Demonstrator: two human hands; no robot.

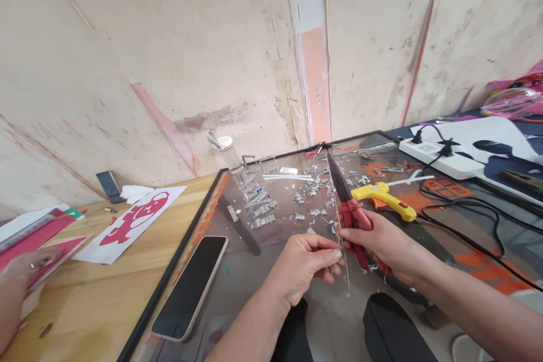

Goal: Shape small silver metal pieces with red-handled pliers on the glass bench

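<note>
My right hand (388, 240) is closed around the red handles of long-nosed pliers (345, 192), whose dark jaws point away toward the wall. A thin, shiny wire (338, 209) runs alongside the pliers and hangs down past my right thumb. My left hand (311, 263) is pinched at the wire's lower part, its fingertips close to my right thumb; the exact contact is partly hidden. Small bent metal pieces (314, 186) lie scattered beyond my hands on the glass-topped table (271, 254). A yellow glue gun (386, 198) rests just right of the pliers.
A phone (190, 285) lies left of my hands. Behind are white sticks (288, 177) and a clear bottle (229, 153). A power strip (441, 158) and black cables (466, 203) occupy the right. At far left, another person's hand (31, 266) rests by red paper (63, 251).
</note>
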